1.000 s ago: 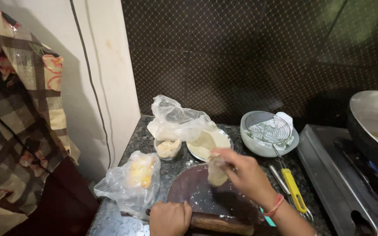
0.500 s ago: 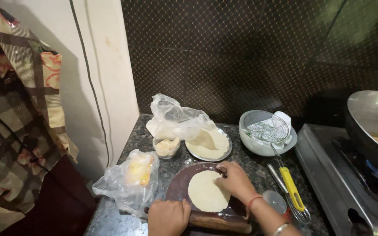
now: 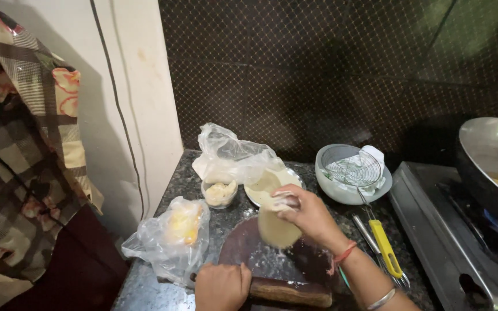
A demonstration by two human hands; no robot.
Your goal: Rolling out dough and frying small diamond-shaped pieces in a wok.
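Observation:
My right hand (image 3: 306, 216) pinches a thin round of pale dough (image 3: 275, 226) by its top edge and holds it hanging above the round dark wooden board (image 3: 249, 256). The board carries a dusting of flour. My left hand (image 3: 222, 286) rests closed on the board's near left edge, next to a wooden rolling pin (image 3: 292, 292) that lies along the front. Just behind the dough stands a steel plate of flour (image 3: 263, 187).
A small bowl of dough balls (image 3: 219, 193) and a crumpled clear bag (image 3: 229, 154) sit behind the board. Another clear bag with yellow contents (image 3: 174, 233) lies left. A white bowl holds a wire skimmer with a yellow handle (image 3: 384, 247). A stove (image 3: 451, 230) with a large pan (image 3: 494, 161) stands right.
The dough round lay flat on the board half a second ago; my right hand has lifted it off by one edge. My left hand has stayed at the board's edge.

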